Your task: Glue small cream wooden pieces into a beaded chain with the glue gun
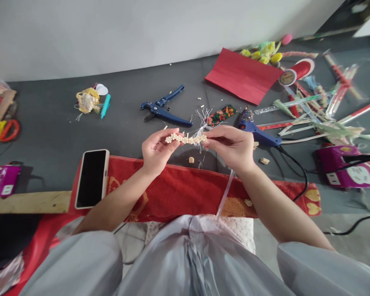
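Between my two hands a short strip of cream bead-like pieces [189, 140] is stretched out above the dark table. My left hand [156, 149] pinches its left end between thumb and fingers. The right end sits in the pinch of my right hand [232, 146]. White threads [202, 123] fan out behind the strip; whether they join it I cannot tell. Just beyond lie a floral cloth piece [222, 115] and a blue hand cutter [166, 109]. A blue glue gun [259, 131] lies beside my right hand. A small cream cluster [191, 160] rests on the table below the strip.
A red towel [179, 189] covers the near edge, with a phone [92, 179] on its left. Red paper [242, 76], a spool of red thread [299, 72] and scattered straws lie right. A purple power box [347, 166] has cables. Scissors [9, 130] lie far left.
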{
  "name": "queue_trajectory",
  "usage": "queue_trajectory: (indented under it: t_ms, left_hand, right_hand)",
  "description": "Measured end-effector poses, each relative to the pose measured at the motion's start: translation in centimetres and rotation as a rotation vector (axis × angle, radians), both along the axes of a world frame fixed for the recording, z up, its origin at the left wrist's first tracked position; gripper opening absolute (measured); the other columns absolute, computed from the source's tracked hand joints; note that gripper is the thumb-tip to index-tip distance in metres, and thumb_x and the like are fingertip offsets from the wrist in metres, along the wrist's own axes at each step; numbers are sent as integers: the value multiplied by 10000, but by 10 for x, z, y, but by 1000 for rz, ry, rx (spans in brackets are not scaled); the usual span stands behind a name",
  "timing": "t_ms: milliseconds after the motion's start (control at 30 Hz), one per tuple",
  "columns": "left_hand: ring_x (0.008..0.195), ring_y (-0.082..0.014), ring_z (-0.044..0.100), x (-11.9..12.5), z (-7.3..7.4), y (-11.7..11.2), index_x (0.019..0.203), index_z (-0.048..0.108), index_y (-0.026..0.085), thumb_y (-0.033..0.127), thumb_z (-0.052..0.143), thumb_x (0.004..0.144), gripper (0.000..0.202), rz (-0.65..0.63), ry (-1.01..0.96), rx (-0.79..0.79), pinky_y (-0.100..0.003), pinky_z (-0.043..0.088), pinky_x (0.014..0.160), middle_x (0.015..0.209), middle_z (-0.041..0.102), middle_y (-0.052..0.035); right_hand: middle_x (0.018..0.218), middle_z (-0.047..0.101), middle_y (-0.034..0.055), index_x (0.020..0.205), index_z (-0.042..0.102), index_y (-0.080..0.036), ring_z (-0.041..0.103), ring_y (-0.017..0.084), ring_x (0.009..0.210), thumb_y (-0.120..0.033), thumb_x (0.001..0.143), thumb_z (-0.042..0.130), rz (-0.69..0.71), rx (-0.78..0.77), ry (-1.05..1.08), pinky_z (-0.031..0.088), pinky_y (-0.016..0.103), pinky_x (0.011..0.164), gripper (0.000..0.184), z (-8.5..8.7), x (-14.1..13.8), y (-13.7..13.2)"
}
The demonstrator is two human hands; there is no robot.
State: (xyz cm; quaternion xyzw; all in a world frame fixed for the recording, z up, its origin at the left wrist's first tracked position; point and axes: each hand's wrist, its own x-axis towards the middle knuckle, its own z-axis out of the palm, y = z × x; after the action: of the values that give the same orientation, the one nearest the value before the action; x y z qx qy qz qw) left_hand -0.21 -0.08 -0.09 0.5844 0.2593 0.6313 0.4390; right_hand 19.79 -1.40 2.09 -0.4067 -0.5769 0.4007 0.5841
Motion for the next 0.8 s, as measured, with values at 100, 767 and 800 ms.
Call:
queue_trajectory:
  t_ms: [100, 767, 800]
  left_hand:
    - [860, -119, 780, 1, 0, 1, 1073, 757, 297, 126, 750, 829, 298, -11, -12, 5, -203, 676, 771, 961, 801, 37]
    - [816, -99, 774, -1, 1, 0, 1088, 757, 300, 136, 750, 833, 303, -20, 1, -15, -183, 664, 773, 966, 802, 31]
    - [815, -102, 775, -1, 1, 0, 1085, 757, 300, 139, 751, 831, 301, -18, 3, -13, -186, 665, 771, 964, 802, 28]
  right_hand:
    - [768, 757, 3, 817, 807, -226, 674, 100, 624, -133, 706, 800, 6, 3, 14, 572, 235, 578, 145, 0, 0, 1]
    - [771, 758, 15, 808, 802, -215, 662, 104, 614, -223, 709, 814, 9, -36, 8, 570, 255, 588, 100, -1, 0, 0]
    - [770, 757, 13, 808, 802, -218, 663, 103, 615, -221, 710, 816, 10, -33, 13, 570, 253, 590, 100, -1, 0, 0]
